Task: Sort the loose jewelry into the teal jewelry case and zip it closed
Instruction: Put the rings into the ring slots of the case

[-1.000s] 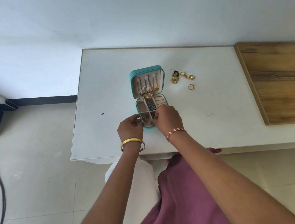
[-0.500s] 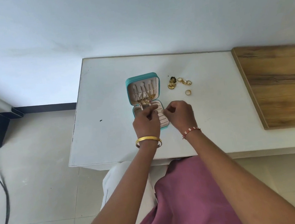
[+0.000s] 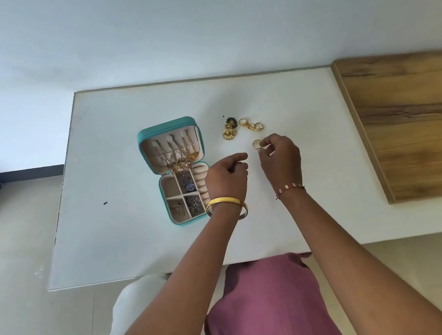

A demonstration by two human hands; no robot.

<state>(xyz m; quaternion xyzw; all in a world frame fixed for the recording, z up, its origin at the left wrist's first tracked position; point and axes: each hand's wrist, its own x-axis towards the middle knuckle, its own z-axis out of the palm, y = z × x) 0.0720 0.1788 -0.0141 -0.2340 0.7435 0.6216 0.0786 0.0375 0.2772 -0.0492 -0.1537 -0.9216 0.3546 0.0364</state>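
Observation:
The teal jewelry case (image 3: 167,126) lies open on the white table (image 3: 138,239), with necklaces hanging in its lid and small pieces in its tray compartments. To its right lie loose flower-shaped earrings (image 3: 229,129) and gold rings (image 3: 250,125). My right hand (image 3: 281,158) pinches a single gold ring (image 3: 256,144) between thumb and fingertip, just below that cluster. My left hand (image 3: 227,178) hovers to the right of the case with loosely curled fingers and holds nothing that I can see.
A wooden board (image 3: 422,119) covers the table's right side. A small dark speck (image 3: 105,203) sits left of the case. The wall runs along the table's far edge, tiled floor lies to the left, and my lap is below the near edge.
Both hands left the case's tray and moved right. My right hand reached the lone gold ring and now pinches it. The camera view also shifted.

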